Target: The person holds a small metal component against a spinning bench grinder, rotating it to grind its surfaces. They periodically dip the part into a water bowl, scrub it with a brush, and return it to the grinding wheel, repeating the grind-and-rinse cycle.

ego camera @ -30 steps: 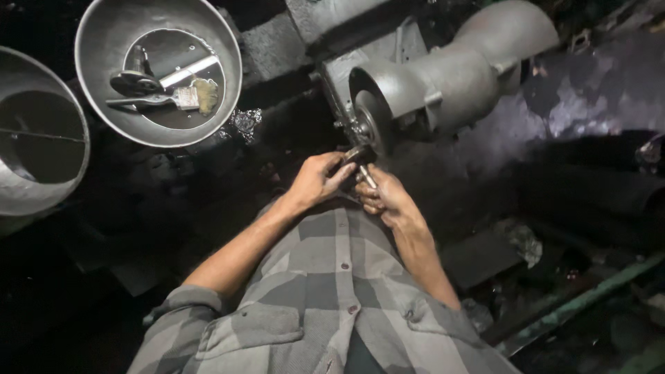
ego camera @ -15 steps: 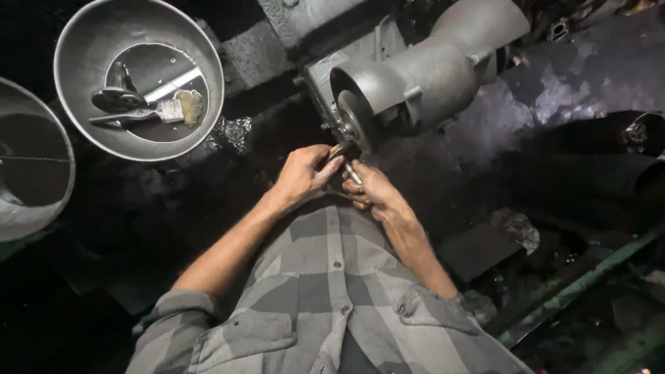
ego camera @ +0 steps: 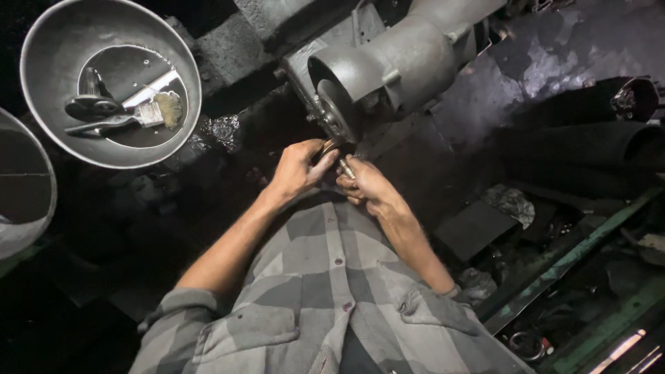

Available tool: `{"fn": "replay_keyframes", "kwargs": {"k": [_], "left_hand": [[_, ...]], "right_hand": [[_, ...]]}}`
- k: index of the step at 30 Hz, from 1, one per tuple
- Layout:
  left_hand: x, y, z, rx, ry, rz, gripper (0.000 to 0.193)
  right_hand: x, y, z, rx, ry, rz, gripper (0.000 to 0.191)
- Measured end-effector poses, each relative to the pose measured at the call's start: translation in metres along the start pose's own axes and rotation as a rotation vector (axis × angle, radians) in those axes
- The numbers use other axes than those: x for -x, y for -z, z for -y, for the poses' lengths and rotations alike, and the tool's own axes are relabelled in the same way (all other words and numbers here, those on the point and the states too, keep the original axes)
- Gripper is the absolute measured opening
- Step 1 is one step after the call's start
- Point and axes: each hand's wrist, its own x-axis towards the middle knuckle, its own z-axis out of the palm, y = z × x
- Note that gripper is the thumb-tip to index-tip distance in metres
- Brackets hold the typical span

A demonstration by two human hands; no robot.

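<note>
Centre of frame: left hand (ego camera: pixel 296 168) and right hand (ego camera: pixel 365 185), grips clamped on a small metal part (ego camera: pixel 332 148) at the grey machine housing (ego camera: pixel 395 66)

The person wears a grey plaid button-front shirt (ego camera: pixel 325 277) in light and dark grey checks. A placket with small dark buttons runs down the centre. Two flapped chest pockets, each closed by one button, sit either side. Sleeves are rolled above the elbows; forearms, left hand (ego camera: pixel 294 170) and right hand (ego camera: pixel 367 188) are bare, ungloved.
</note>
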Motion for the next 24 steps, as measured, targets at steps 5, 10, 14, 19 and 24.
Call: {"fn": "replay_keyframes", "kwargs": {"k": [5, 10, 14, 19, 24], "left_hand": [[0.020, 0.013, -0.004, 0.023, -0.003, 0.020, 0.020], [0.037, 0.009, 0.004, 0.225, -0.273, -0.098, 0.026], [0.040, -0.010, 0.014, 0.254, 0.000, -0.091, 0.024], [0.038, -0.015, 0.017, 0.173, 0.031, -0.077, 0.021], [0.029, -0.015, 0.011, 0.165, 0.021, -0.109, 0.023]], "right_hand": [[0.016, -0.022, -0.001, 0.024, 0.060, 0.047, 0.042], [0.029, -0.026, 0.003, -0.100, 0.007, 0.117, 0.040], [0.017, -0.017, 0.007, -0.200, -0.018, 0.158, 0.041], [0.002, 0.000, 0.002, -0.167, -0.041, 0.148, 0.041], [-0.003, 0.012, 0.003, -0.243, -0.073, 0.327, 0.043]]}}
